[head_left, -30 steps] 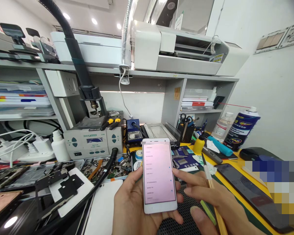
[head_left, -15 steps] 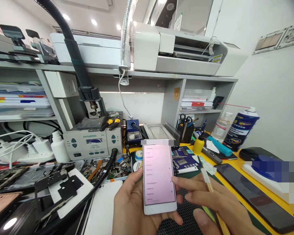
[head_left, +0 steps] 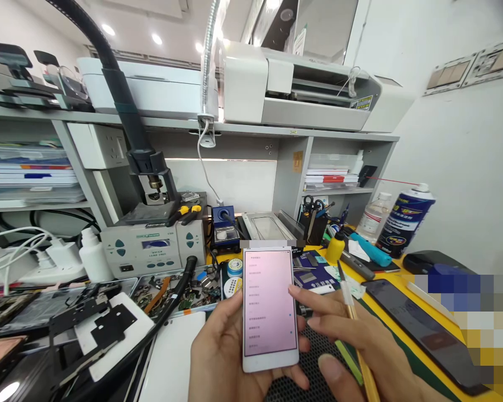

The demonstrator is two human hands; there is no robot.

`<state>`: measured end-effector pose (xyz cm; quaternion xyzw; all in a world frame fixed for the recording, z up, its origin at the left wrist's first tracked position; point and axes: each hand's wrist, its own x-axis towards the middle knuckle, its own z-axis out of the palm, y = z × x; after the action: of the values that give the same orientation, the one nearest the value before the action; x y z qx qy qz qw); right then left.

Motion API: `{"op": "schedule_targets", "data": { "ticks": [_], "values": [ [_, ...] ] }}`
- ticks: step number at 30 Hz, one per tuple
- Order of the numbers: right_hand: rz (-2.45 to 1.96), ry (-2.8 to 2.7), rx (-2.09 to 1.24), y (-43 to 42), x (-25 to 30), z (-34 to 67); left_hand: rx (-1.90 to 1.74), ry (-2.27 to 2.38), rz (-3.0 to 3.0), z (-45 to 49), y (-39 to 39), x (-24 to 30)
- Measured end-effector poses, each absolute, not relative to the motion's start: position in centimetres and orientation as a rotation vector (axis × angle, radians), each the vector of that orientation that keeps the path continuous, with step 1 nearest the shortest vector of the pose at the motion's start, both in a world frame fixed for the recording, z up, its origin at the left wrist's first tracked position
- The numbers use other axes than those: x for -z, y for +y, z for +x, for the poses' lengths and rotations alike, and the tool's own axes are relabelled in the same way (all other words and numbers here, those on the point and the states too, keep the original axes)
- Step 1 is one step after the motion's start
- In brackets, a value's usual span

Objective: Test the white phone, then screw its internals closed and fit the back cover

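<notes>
Fingers and thumb of my left hand [head_left: 220, 349] are clamped on the side edges of a white smartphone [head_left: 270, 312], which I hold up with its lit pink settings list facing me. Its top edge is hidden behind a blurred strip; the bottom edge shows whole, below the screen. Fingers of my right hand [head_left: 356, 329] are closed loosely around a slim wooden-handled tool [head_left: 362, 357] with a pale collar, and the index finger reaches out to the phone's right edge. I cannot tell whether that fingertip touches the glass.

Between my hands is a little free room over a black perforated mat [head_left: 312, 391]. To the right, a dark smartphone [head_left: 423, 335] lies on the yellow worktop [head_left: 402, 339], well apart from the white one. On the left side a white panel [head_left: 171, 360] lies near my left wrist, with the parts tray [head_left: 209, 298] beyond it. A purple card [head_left: 316, 273] lies just past the phone's right side.

Compared with half a second ago, my index fingertip sits higher along the screen's edge. Three blue dots showed there; now I see two, and the topmost is either covered or gone. The surroundings have slid slightly leftward in my view.
</notes>
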<state>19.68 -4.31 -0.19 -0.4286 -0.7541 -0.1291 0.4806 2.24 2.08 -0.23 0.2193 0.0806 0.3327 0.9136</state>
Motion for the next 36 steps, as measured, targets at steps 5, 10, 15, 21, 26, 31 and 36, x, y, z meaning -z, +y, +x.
{"op": "schedule_targets", "data": {
  "ticks": [5, 10, 15, 21, 26, 31, 36],
  "values": [
    [-1.039, -1.819, 0.297, -4.30, 0.38, 19.61, -0.688, 0.193, 0.462, 2.21, 1.83, -0.31],
    [-1.032, -1.842, 0.313, -4.12, 0.01, 19.79, -0.679, 0.202, 0.448, 2.23, 1.82, -0.47],
    [-1.028, -1.893, 0.308, -4.06, -0.25, 19.79, -0.676, 0.198, 0.441, 2.18, 1.81, -0.48],
    [-1.027, -1.853, 0.323, -4.19, -0.25, 19.92, -0.687, 0.182, 0.480, 2.21, 1.81, -0.27],
    [-1.023, -1.847, 0.318, -4.29, -0.36, 20.05, -0.694, 0.175, 0.501, 2.22, 1.85, 0.01],
    [-1.034, -1.842, 0.310, -4.19, -0.13, 19.75, -0.694, 0.169, 0.474, 2.19, 1.83, -0.08],
    [-1.041, -1.847, 0.304, -4.15, 0.00, 19.59, -0.692, 0.159, 0.444, 2.21, 1.82, -0.17]
  ]
}}
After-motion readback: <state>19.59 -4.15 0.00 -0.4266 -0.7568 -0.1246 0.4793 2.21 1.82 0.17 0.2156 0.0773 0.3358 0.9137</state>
